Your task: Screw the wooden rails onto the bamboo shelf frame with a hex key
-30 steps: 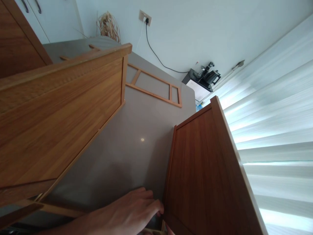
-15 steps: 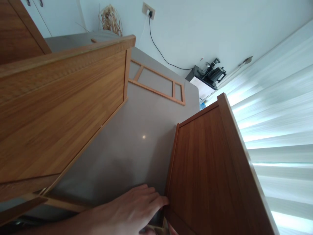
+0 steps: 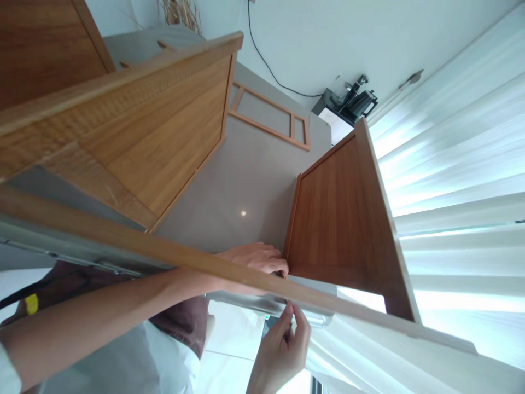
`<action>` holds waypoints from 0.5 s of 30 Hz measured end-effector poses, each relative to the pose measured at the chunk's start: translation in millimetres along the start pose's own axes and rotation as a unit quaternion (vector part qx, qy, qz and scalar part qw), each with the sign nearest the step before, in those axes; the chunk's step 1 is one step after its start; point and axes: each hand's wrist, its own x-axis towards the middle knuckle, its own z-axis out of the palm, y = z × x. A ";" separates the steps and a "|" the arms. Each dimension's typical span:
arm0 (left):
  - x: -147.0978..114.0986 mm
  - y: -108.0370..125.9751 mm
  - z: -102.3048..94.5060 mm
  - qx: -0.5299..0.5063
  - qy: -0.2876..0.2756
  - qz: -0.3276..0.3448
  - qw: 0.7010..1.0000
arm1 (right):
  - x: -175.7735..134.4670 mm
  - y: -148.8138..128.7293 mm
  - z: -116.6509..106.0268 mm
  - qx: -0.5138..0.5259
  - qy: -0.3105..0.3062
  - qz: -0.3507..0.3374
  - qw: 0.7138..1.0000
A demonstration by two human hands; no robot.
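Note:
My left hand (image 3: pixel 259 258) reaches past a long wooden rail (image 3: pixel 176 249), its fingers curled at the lower corner of the right wooden panel (image 3: pixel 336 219). What they hold there is hidden. Below the rail, my right hand (image 3: pixel 285 342) has thumb and fingers pinched together close to the rail's underside. Whatever is in that pinch is too small to make out. The right panel stands upright on a grey tabletop (image 3: pixel 254 189). Facing it on the left is another upright wooden panel (image 3: pixel 168 117), lighter in colour. The rail crosses in front of both panels.
A flat wooden frame (image 3: pixel 270 128) lies toward the back of the tabletop. Another wooden panel (image 3: pixel 45 49) stands at far left. Dried stalks (image 3: pixel 178 13) are by the wall. A coffee machine (image 3: pixel 348 101) sits on a box behind, its black cord (image 3: pixel 270 71) along the wall. White curtains (image 3: pixel 459 219) hang right.
My view has pulled back and tilted down, bringing the long rail and my right hand into clear sight. My left hand stays by the right panel's lower corner.

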 end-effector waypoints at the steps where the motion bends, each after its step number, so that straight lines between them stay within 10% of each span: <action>1: 0.0 -1.5 1.4 -0.008 -0.006 0.003 1.000 | -1.1 -5.2 2.9 0.005 0.065 0.011 0.998; 15: -10.0 13.5 -8.0 0.012 0.034 -0.005 0.999 | -5.7 -34.7 14.8 0.028 0.163 -0.007 0.986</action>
